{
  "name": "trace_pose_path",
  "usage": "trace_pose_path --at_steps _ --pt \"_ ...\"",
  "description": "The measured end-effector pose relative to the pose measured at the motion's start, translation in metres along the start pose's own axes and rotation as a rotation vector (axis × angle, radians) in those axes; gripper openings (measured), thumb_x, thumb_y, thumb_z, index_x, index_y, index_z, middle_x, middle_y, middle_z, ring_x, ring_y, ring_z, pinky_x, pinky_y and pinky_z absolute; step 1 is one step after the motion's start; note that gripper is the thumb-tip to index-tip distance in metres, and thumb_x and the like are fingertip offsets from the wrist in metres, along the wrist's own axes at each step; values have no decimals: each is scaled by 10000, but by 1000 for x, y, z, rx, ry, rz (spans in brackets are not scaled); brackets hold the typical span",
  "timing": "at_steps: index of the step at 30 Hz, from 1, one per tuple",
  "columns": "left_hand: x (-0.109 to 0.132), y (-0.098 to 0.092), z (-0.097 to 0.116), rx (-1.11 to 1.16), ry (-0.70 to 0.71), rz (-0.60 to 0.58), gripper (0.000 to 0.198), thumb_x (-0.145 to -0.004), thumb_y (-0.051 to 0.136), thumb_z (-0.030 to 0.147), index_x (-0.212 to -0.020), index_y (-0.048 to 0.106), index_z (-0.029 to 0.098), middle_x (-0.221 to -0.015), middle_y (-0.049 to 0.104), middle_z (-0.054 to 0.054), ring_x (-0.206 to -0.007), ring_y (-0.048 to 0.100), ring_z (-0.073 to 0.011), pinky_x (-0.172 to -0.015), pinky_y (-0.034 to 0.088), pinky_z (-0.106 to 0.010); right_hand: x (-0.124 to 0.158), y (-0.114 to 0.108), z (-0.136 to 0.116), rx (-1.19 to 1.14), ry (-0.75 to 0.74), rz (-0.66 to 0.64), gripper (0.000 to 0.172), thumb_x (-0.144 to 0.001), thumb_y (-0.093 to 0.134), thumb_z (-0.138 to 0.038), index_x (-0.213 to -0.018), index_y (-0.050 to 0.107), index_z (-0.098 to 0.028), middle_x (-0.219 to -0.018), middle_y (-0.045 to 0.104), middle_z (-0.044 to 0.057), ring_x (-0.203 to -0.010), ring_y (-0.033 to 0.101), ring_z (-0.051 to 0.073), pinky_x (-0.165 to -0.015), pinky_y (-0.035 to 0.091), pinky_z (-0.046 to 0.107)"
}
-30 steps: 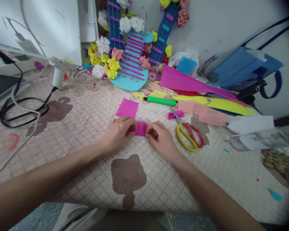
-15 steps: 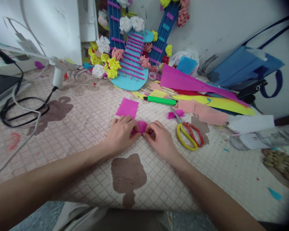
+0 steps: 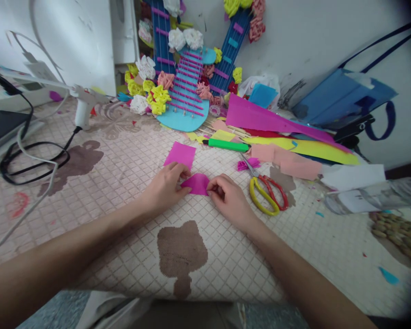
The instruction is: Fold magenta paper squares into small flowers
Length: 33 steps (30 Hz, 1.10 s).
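Observation:
A small piece of magenta paper (image 3: 197,183) is stretched between my two hands, just above the table, its upper edge bulging upward. My left hand (image 3: 166,185) pinches its left corner between thumb and fingers. At the opposite end, the fingertips of my right hand (image 3: 228,192) are closed on the right corner. Behind my left hand a flat magenta square (image 3: 180,154) lies on the cloth. Scissors (image 3: 267,194) with one yellow and one red handle lie right of my right hand, their blades over a crumpled magenta paper piece (image 3: 248,164).
A green marker (image 3: 229,145) and coloured paper strips (image 3: 287,160) lie behind the hands. A decorated blue cardboard piece (image 3: 185,114) with paper flowers stands at the back. At left are a white glue gun (image 3: 84,107) and cables. A clear plastic bottle (image 3: 373,196) lies at right.
My left hand has moved slightly left, away from the right. The magenta paper between them is now spread wider and more of it shows.

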<state>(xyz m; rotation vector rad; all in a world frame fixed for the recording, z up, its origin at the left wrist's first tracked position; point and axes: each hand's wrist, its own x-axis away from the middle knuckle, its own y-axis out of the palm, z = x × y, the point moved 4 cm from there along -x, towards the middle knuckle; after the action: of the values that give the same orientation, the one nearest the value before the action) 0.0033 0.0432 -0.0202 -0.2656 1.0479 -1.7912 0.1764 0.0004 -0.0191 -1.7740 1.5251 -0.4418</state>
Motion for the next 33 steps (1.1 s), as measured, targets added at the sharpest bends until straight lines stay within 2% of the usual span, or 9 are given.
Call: trace_pose_path --at_steps 6,11,15,18,21,23,26,29,33 --pt "-8 -1 -7 19 -72 -4 163 -842 563 270 -955 558 152 -879 601 -49 -661 543 -123 -615 442 -263 -4 -7 16 -287 142 98 14 -813 542 -187 -825 542 -196 -762 567 1 -683 525 138 -635 422 276" --pt "-13 2 -1 -88 -99 -78 75 -784 598 211 -834 592 156 -848 604 -51 -692 559 -152 -625 430 -283 -6 -9 20 -357 177 130 28 -815 557 -221 -818 555 -193 -758 576 -1 -689 528 136 -646 422 280" --pt "-12 -2 1 -60 -115 -63 63 -736 626 168 -774 578 153 -736 592 -20 -614 525 -128 -562 388 -254 -5 -9 18 -346 164 147 36 -823 556 -227 -825 563 -192 -771 585 3 -697 537 136 -649 428 280" --pt "-13 -6 -2 82 -147 -8 56 -734 618 161 -766 573 155 -631 565 17 -544 500 -99 -518 372 -222 -3 -12 15 -316 138 197 27 -837 545 -219 -839 557 -196 -769 584 3 -672 533 130 -618 427 273" --pt "-13 -5 -5 347 -246 31 84 -739 610 178 -745 528 159 -587 541 36 -502 495 -84 -472 373 -198 0 -14 4 -211 42 274 35 -842 538 -182 -868 548 -204 -780 574 4 -660 525 125 -598 428 267" --pt "-11 3 -5 600 -380 -41 116 -752 596 192 -731 485 166 -567 539 41 -485 513 -84 -469 409 -199 3 -12 -8 -122 -64 278 61 -843 540 -161 -879 539 -210 -800 558 6 -668 519 124 -593 431 263" --pt "-5 17 3 902 -535 -170 126 -761 587 192 -730 468 166 -576 571 35 -511 556 -85 -525 471 -213 5 -3 -23 -16 -200 195 129 -825 584 -168 -922 516 -222 -881 547 27 -770 537 152 -638 458 279" --pt "-2 19 12 940 -501 -186 142 -740 626 197 -742 491 156 -610 567 39 -543 559 -76 -527 457 -190 5 3 -25 70 -201 139 190 -806 628 -196 -933 490 -223 -931 533 43 -839 541 180 -685 478 309" --pt "-1 14 19 833 -360 -206 153 -735 635 229 -755 504 154 -659 552 34 -584 562 -90 -549 478 -214 4 5 -21 109 -184 115 118 -843 580 -191 -907 487 -224 -921 533 42 -858 545 186 -713 485 320"
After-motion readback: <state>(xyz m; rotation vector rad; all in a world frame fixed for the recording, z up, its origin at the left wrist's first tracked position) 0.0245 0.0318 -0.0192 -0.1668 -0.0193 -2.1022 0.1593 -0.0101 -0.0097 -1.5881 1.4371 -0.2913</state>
